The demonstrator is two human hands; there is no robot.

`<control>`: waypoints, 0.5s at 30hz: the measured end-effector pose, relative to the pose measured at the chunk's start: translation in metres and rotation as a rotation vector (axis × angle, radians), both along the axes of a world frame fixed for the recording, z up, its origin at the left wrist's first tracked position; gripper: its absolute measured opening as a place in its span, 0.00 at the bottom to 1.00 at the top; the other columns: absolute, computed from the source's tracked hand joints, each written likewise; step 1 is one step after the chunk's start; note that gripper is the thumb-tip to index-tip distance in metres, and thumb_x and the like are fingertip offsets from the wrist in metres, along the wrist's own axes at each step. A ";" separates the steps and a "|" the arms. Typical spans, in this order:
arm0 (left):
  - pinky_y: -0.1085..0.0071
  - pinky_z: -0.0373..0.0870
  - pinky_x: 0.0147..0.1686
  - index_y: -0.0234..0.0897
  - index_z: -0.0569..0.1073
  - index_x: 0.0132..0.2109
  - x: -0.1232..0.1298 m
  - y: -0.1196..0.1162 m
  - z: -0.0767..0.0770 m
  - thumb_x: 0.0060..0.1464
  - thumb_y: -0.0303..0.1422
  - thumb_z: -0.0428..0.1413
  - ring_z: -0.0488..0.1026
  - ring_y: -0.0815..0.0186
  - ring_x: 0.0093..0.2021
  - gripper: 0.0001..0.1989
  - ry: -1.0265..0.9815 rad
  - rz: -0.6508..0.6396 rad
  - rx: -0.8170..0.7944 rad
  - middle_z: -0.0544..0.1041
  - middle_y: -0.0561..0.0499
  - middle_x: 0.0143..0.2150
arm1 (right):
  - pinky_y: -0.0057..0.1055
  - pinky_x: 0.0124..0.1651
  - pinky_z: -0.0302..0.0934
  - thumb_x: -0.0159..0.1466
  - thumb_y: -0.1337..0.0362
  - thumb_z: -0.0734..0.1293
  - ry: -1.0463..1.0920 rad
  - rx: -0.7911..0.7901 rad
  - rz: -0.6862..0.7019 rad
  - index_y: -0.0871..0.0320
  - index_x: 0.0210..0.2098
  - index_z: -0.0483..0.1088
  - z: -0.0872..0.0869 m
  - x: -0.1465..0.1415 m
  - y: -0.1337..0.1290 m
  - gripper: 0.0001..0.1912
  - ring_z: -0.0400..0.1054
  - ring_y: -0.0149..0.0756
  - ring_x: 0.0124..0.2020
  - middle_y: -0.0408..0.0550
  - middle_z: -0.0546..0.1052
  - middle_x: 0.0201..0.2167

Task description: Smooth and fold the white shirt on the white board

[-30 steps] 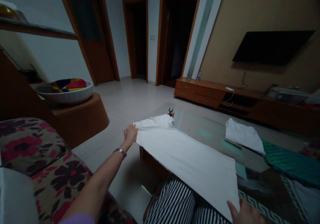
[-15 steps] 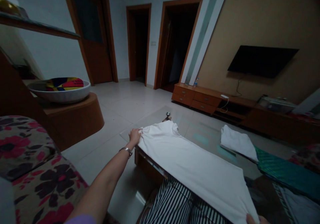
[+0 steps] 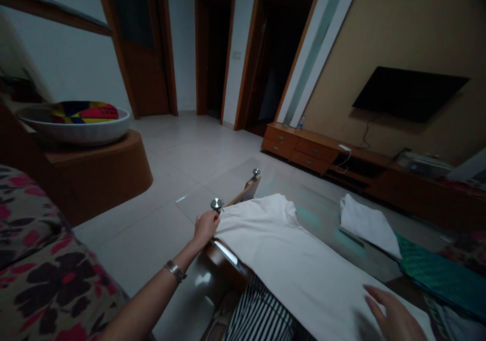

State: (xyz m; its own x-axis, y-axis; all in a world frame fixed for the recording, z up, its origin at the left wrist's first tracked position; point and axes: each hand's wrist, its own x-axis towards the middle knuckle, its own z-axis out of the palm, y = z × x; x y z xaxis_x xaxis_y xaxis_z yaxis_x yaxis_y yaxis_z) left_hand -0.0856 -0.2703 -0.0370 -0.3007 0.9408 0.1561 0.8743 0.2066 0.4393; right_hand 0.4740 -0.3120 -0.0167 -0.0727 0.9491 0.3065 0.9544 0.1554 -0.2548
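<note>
White T-shirt [image 3: 296,260], one: laid lengthwise across the near side of a glass-topped table [image 3: 315,212], above striped trousers [image 3: 261,310]. Left hand [image 3: 207,225]: fingers closed, pinching the shirt's left end beside a round metal fitting [image 3: 216,204]. Right hand [image 3: 397,313]: thumb and fingers parted, over the shirt's right end; contact cannot be told. Folded white cloth [image 3: 368,224]: farther right, adjoining green fabric [image 3: 442,277].

Garment [image 3: 281,250]: plain white. Trousers [image 3: 258,313]: black-and-white stripes. Sofa [image 3: 49,285]: pink and dark flowers on beige. Bracelet [image 3: 175,270]: silver. Bowl [image 3: 83,134]: white. Cabinet [image 3: 281,142]: reddish brown. Television [image 3: 410,95]: black. Television wall [image 3: 402,32]: tan. Folded cloth [image 3: 368,223]: white. Neighbouring cloth [image 3: 444,280]: green.
</note>
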 end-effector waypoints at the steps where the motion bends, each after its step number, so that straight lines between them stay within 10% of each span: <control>1: 0.65 0.64 0.45 0.38 0.73 0.35 -0.003 0.001 0.000 0.55 0.30 0.52 0.72 0.61 0.42 0.06 -0.005 -0.006 0.004 0.77 0.49 0.38 | 0.44 0.49 0.65 0.60 0.53 0.57 0.059 -0.020 0.109 0.56 0.39 0.76 0.009 -0.037 0.027 0.21 0.73 0.49 0.44 0.57 0.78 0.41; 8: 0.61 0.64 0.57 0.37 0.69 0.49 -0.003 0.037 -0.004 0.48 0.23 0.50 0.66 0.60 0.55 0.20 -0.300 -0.218 0.304 0.71 0.45 0.51 | 0.36 0.49 0.61 0.61 0.73 0.62 0.150 -0.116 0.859 0.56 0.37 0.76 0.043 -0.330 0.162 0.12 0.68 0.39 0.45 0.49 0.78 0.39; 15: 0.62 0.68 0.54 0.39 0.63 0.56 -0.010 0.065 -0.025 0.41 0.20 0.54 0.71 0.63 0.51 0.31 -0.646 -0.367 0.136 0.72 0.45 0.52 | 0.32 0.42 0.56 0.55 0.69 0.71 -0.188 -0.195 0.961 0.57 0.30 0.75 0.012 -0.431 0.195 0.02 0.66 0.39 0.40 0.48 0.77 0.34</control>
State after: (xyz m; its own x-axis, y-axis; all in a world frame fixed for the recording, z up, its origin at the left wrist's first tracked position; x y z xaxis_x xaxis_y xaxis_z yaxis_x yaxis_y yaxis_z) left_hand -0.0954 -0.2056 -0.0615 -0.0428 0.9833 0.1767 0.4368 -0.1407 0.8885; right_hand 0.0430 -0.1168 -0.0044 -0.8675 0.4942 0.0564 0.4726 0.8543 -0.2163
